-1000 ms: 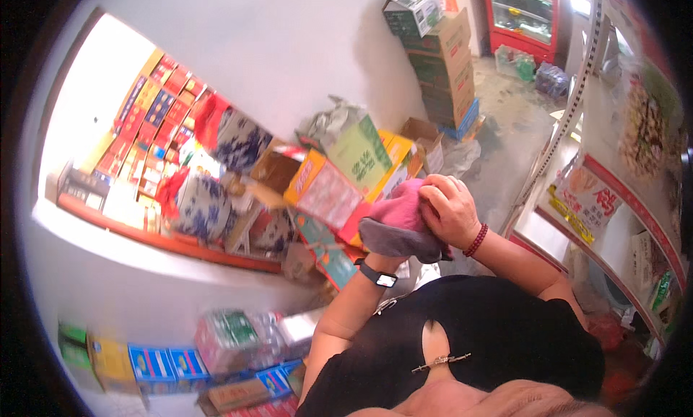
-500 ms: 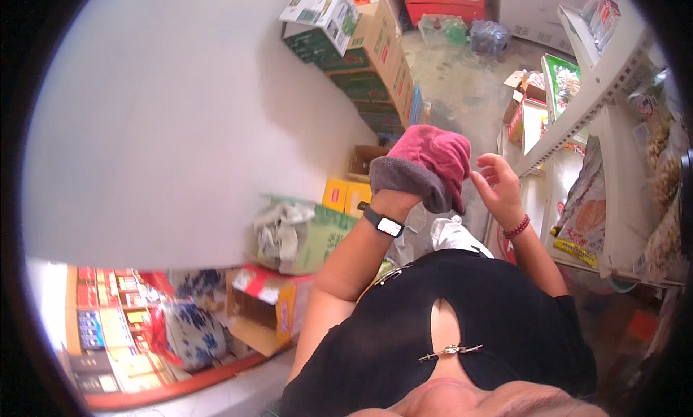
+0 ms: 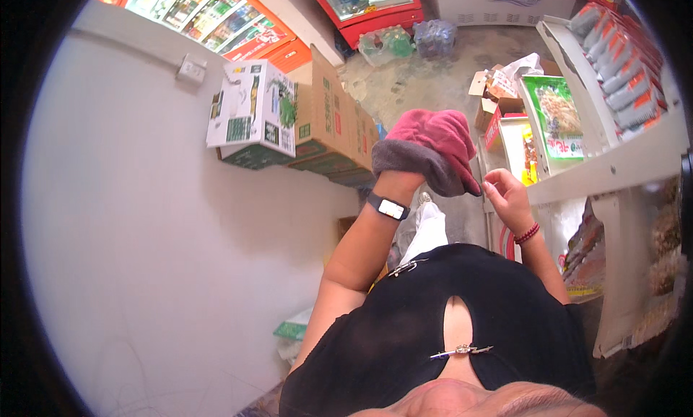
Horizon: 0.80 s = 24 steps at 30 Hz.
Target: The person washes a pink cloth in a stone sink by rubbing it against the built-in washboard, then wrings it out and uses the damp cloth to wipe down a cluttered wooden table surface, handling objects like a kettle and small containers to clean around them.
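Right of the carton stack (image 3: 326,121), a pink-and-grey cloth (image 3: 434,144) covers the left hand (image 3: 404,181), likely for support; I can't tell its spread, nor whether the curled right hand (image 3: 507,200) pinches the cloth.

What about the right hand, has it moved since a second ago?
Yes: the right hand has moved right, from over the pink cloth to its right edge, closer to the white shelf in view.

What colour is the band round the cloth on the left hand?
The band is dark grey; the cloth is pinkish red. Head view shows it.
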{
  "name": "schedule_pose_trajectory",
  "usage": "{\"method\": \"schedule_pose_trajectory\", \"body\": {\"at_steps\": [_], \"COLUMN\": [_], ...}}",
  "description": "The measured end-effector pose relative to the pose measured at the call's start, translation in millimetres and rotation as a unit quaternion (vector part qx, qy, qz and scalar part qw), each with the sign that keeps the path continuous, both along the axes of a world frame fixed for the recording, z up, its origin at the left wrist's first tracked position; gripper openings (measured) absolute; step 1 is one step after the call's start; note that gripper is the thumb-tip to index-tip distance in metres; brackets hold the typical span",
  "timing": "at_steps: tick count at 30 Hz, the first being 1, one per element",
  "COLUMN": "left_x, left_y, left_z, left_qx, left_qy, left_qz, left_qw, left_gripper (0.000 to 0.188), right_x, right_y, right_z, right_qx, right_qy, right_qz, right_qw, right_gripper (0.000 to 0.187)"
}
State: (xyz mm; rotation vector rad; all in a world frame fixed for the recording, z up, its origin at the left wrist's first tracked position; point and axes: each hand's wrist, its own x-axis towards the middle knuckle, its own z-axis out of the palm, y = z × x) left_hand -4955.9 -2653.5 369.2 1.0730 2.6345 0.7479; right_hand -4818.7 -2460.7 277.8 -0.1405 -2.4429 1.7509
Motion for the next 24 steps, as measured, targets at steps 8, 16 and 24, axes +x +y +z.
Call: {"method": "schedule_pose_trajectory", "body": {"at_steps": [8,16,24], "left_x": [-148,-277,-405], "left_y": [-9,-10,8], "left_z": [-5,-16,-15], "left_qx": [0.059,0.099,-0.056], "left_qy": [0.211,0.187,0.15], "left_qz": [-0.03,0.001,0.024], "left_qw": [0.975,0.977,0.987], "left_gripper": [0.009,0.012,0.013], "right_x": [-165,-293,-454], "right_y": [-20,-16,10], "right_z": [28,43,144], "right_qx": [0.118,0.106,-0.062], "right_qy": [0.03,0.033,0.274], "right_qz": [0.074,0.13,0.383], "right_qw": [0.99,0.985,0.88], "right_gripper": [0.015,0.017,0.03]}}
